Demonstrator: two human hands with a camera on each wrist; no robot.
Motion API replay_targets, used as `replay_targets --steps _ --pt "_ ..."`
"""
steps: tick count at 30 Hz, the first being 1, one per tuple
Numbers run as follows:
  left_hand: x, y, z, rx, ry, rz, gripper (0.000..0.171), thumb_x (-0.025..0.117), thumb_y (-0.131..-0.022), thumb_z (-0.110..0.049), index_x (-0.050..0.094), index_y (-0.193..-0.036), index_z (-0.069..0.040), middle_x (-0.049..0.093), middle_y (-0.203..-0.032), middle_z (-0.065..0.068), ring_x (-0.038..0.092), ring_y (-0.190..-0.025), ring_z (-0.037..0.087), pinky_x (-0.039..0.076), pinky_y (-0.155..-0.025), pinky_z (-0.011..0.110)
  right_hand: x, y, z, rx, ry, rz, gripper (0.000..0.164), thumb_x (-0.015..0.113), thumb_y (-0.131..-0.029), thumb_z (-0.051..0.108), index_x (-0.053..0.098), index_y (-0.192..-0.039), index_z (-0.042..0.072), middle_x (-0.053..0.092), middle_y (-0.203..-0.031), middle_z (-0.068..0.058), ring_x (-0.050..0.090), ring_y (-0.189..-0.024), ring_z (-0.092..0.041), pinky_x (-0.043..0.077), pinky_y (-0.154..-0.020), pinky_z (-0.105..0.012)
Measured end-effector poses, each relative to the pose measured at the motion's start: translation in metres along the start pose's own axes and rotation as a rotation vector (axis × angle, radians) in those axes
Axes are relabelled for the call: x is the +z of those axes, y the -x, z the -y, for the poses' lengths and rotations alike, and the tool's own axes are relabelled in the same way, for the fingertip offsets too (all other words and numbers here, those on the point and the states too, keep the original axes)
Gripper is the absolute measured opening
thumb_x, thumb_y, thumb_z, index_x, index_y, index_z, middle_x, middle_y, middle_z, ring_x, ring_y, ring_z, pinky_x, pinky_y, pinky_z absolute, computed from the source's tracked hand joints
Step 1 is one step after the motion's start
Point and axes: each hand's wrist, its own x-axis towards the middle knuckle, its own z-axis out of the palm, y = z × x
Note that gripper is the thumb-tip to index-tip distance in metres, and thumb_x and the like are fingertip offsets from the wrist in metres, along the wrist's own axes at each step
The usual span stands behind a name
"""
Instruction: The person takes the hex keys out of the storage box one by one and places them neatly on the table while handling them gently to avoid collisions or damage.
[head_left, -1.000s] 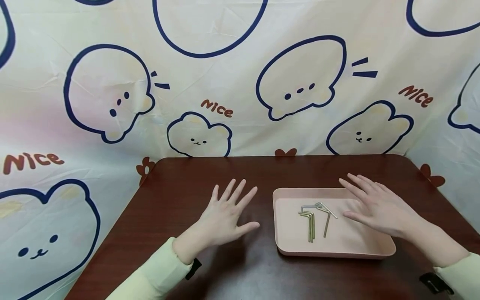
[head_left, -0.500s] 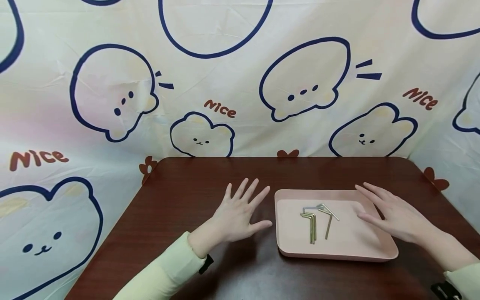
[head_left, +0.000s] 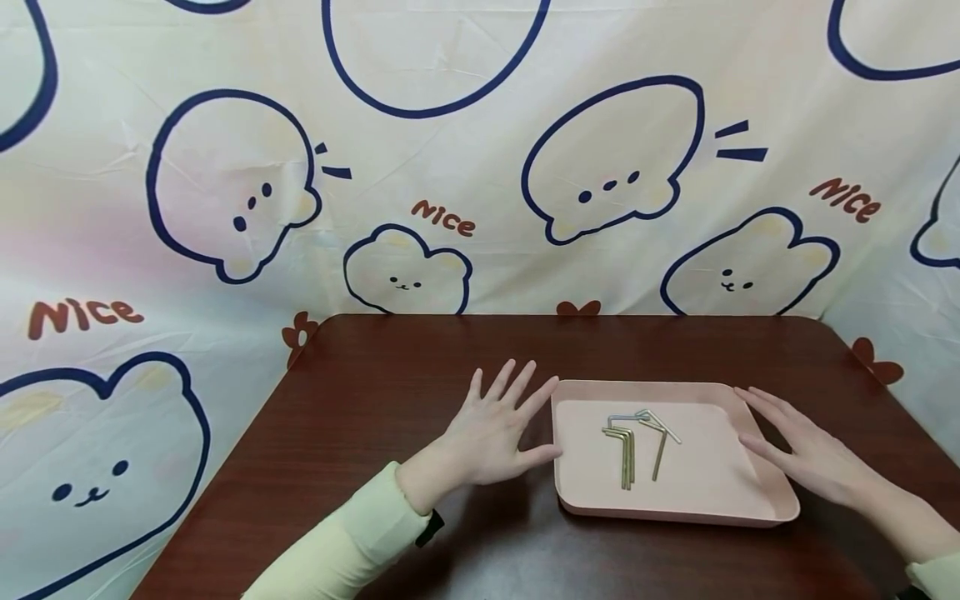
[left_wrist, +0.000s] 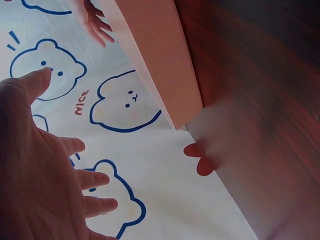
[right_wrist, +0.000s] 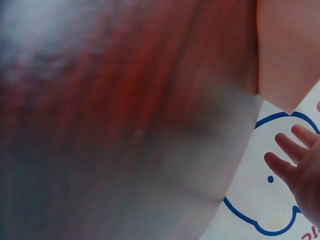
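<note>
In the head view a shallow pink tray [head_left: 712, 492] lies on the table, right of centre. Several L-shaped hex keys [head_left: 627, 458] rest inside it, some brass-coloured and one silvery. My left hand [head_left: 487, 437], fingers spread and straight, is at the tray's left side, with thumb and index tips right at the rim. At the opposite end, my right hand [head_left: 813, 454] has its fingers extended, overlapping the right rim in this view. The left wrist view shows the left palm [left_wrist: 45, 185] beside the tray wall [left_wrist: 160, 65]. Neither hand holds anything.
The dark reddish-brown table [head_left: 420, 350] extends around the tray. Behind it hangs a pale cloth [head_left: 495, 275] printed with cartoon bears, covering the back and sides. Black bands show near both sleeve cuffs.
My left hand has moved right, up to the tray's left rim. My right hand has shifted right and down, from over the tray to its right rim. The hex keys lie as before.
</note>
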Motion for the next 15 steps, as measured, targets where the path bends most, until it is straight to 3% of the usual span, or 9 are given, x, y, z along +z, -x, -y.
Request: replay_targets --steps 4,7,8,10,15 --pt "0.002 -0.002 -0.003 0.005 0.001 0.010 0.082 0.036 -0.091 -0.071 0.009 -0.157 -0.031 0.014 -0.161 0.008 0.009 -0.146 0.032 0.014 -0.107 0.065 0.005 0.004 -0.006 0.002 -0.092 0.007 0.066 0.055 -0.100 0.034 0.025 -0.154 0.013 0.023 -0.151 -0.030 0.022 -0.135 -0.051 0.025 -0.095 -0.066" --pt "0.003 -0.003 -0.004 0.006 0.005 0.011 0.081 0.035 -0.091 -0.072 0.010 -0.157 -0.031 0.014 -0.161 0.008 0.010 -0.146 0.032 0.013 -0.108 0.065 0.008 0.006 -0.009 0.021 -0.130 0.019 0.064 0.054 -0.100 0.033 0.027 -0.153 0.007 0.027 -0.149 -0.030 0.025 -0.133 -0.049 0.022 -0.109 -0.035" --pt "0.003 -0.003 -0.004 0.005 -0.001 0.011 0.082 0.034 -0.091 -0.073 0.010 -0.157 -0.031 0.014 -0.161 0.008 0.010 -0.146 0.032 0.014 -0.108 0.065 0.009 0.006 -0.009 0.031 -0.137 0.023 0.064 0.054 -0.101 0.033 0.028 -0.152 0.004 0.029 -0.148 -0.030 0.027 -0.132 -0.048 0.021 -0.105 -0.022" --pt "0.004 -0.003 -0.005 0.002 -0.006 0.014 0.082 0.033 -0.091 -0.073 0.010 -0.157 -0.031 0.014 -0.161 0.007 0.010 -0.146 0.031 0.014 -0.108 0.065 0.011 0.006 -0.009 0.051 -0.145 0.035 0.064 0.054 -0.100 0.034 0.030 -0.150 0.001 0.032 -0.147 -0.028 0.030 -0.130 -0.046 0.021 -0.094 -0.009" --pt "0.005 -0.004 -0.007 -0.003 0.004 0.028 0.082 0.035 -0.092 -0.072 0.008 -0.157 -0.031 0.013 -0.161 0.007 0.008 -0.146 0.031 0.013 -0.108 0.065 0.017 0.007 -0.008 0.080 -0.166 0.034 0.062 0.055 -0.100 0.036 0.035 -0.148 0.004 0.036 -0.146 -0.024 0.033 -0.129 -0.040 0.031 -0.088 -0.019"
